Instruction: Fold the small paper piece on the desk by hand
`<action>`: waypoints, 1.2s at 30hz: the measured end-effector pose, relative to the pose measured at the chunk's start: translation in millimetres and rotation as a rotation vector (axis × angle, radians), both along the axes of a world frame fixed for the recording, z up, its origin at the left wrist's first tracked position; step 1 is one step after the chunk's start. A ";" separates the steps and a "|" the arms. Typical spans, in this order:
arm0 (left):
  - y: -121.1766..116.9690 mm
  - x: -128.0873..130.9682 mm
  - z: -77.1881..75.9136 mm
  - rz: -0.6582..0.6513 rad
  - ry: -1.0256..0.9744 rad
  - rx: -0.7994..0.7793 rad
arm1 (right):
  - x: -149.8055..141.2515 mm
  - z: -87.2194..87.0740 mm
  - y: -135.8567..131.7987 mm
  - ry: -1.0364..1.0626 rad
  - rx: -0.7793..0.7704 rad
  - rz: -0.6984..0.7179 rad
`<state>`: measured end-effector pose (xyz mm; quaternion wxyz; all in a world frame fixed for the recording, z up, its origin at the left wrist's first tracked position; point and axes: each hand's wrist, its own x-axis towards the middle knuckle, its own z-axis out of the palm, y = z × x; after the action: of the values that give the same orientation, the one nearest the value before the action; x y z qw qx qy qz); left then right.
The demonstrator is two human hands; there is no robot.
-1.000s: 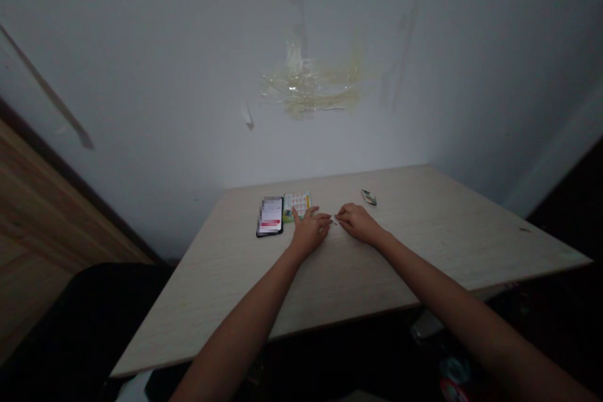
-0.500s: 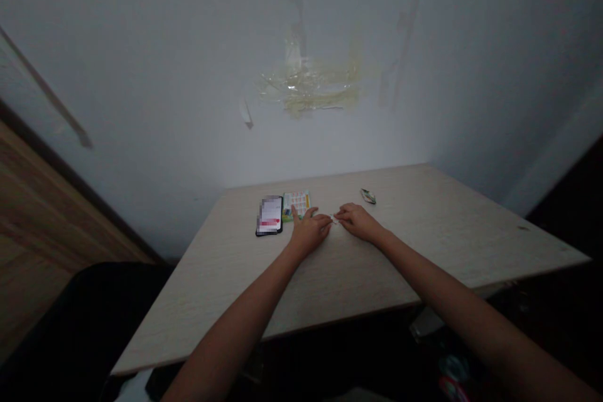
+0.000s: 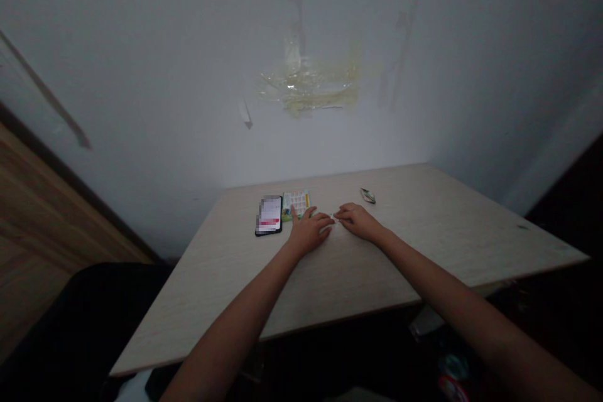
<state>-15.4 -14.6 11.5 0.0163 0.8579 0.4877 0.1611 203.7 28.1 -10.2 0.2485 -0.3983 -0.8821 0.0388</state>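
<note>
A small whitish piece (image 3: 335, 218), too small to make out, lies on the table between my fingertips. My left hand (image 3: 309, 232) rests there with fingers spread, its fingertips at the piece's left side. The left thumb reaches over the lower part of a printed card or booklet (image 3: 298, 200) with rows of small pictures. From the right, my right hand (image 3: 358, 221) has its thumb and fingers pinched together at the piece. Left of the booklet lies a phone (image 3: 269, 216) with a lit, partly blurred screen.
A small crumpled green-and-white wrapper (image 3: 368, 195) lies beyond my right hand. The pale wooden table (image 3: 452, 220) stands against a wall (image 3: 188, 75) with old tape (image 3: 320, 88) on it. A dark chair-like shape (image 3: 94, 326) is at the left.
My left fingertips have shifted slightly right, toward the right hand, and the left fingers look a little more spread. The right hand has barely moved.
</note>
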 end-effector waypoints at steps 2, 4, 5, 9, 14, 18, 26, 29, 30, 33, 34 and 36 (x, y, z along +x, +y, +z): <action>-0.4 -0.9 1.3 0.001 0.007 -0.023 | 0.1 0.4 -0.2 -0.006 -0.001 0.002; -0.8 -2.0 2.7 0.006 0.016 -0.051 | 0.2 0.6 -0.3 -0.015 -0.006 0.006; -0.8 -2.5 3.2 0.005 0.020 -0.062 | 0.4 0.6 -0.3 -0.015 -0.007 0.007; 0.0 -3.9 2.1 -0.018 0.021 -0.056 | 1.1 0.0 -0.3 -0.006 -0.009 0.003; 1.4 -3.8 -2.4 -0.042 0.006 -0.013 | 1.6 -1.0 0.3 0.001 -0.015 -0.002; 1.5 -4.3 -2.3 -0.056 0.010 -0.021 | 1.0 -0.2 -0.1 0.004 -0.018 0.000; -1.9 -4.9 -0.4 -0.093 0.075 -0.003 | 0.8 0.1 -1.1 0.020 -0.032 0.009; -2.3 -4.5 -2.3 -0.085 0.067 -0.003 | 0.9 -0.7 0.0 0.014 -0.029 0.004; -2.1 -4.4 -2.8 -0.081 0.064 -0.005 | 1.0 -0.9 0.4 0.008 -0.027 0.006; -0.5 -4.4 -3.0 -0.077 0.052 -0.010 | 1.7 -1.4 2.0 -0.013 -0.026 0.025; 0.3 -4.5 -2.9 -0.074 0.043 -0.016 | 1.9 -1.5 2.4 -0.016 -0.026 0.028; 1.9 -5.0 -2.7 -0.055 0.018 -0.040 | 2.3 -1.8 2.6 -0.010 -0.023 0.027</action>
<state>-20.4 -12.7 8.9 0.0333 0.8719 0.4671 0.1430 206.0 30.7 -12.0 0.2390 -0.3893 -0.8881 0.0505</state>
